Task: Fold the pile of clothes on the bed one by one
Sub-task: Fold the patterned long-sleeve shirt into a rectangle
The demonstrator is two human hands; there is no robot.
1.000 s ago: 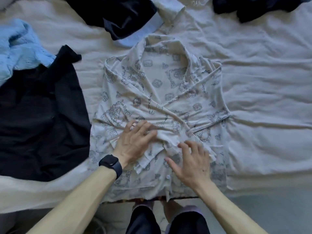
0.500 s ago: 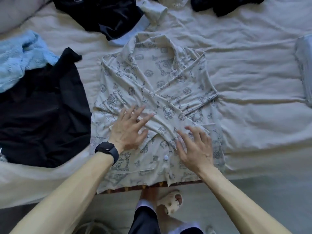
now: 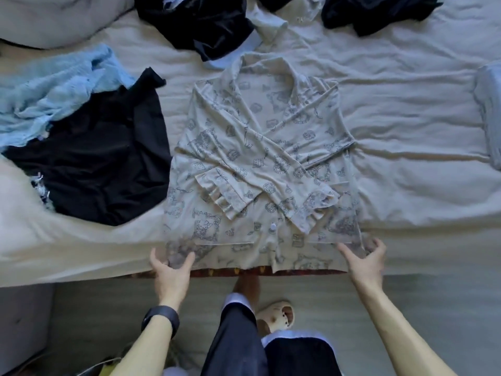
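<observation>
So the bed (image 3: 406, 85) takes up most of the view, and the shirt (image 3: 260, 147) being worked on (the cream one with the little printed doodles) lies flat in the middle of it, front up. Its collar points away from the person and its hem sits right at the near edge of the mattress. That's the bit that matters: the shirt's long axis runs straight away from the body, so the collar is directly ahead of both hands, and I'd guess the next fold goes hem-to-collar along that line. Both sleeves are already crossed over the chest, so the width looks sorted. Off to the left there's a black garment (image 3: 103, 164) with a light blue one (image 3: 54, 85) partly under it, close beside the shirt. More dark clothes (image 3: 200, 25) are heaped just past the collar, waiting their turn. The left hand (image 3: 170, 270) is at the hem's left corner and the right hand (image 3: 366, 264) is at the right corner, so neither is nearer; it's an even two-handed job. On each hand the thumb and fingers are spread apart either side of the fabric, bracketing the corner without pinching it. The button (image 3: 272, 227) near the hem marks roughly the centre line between them.
</observation>
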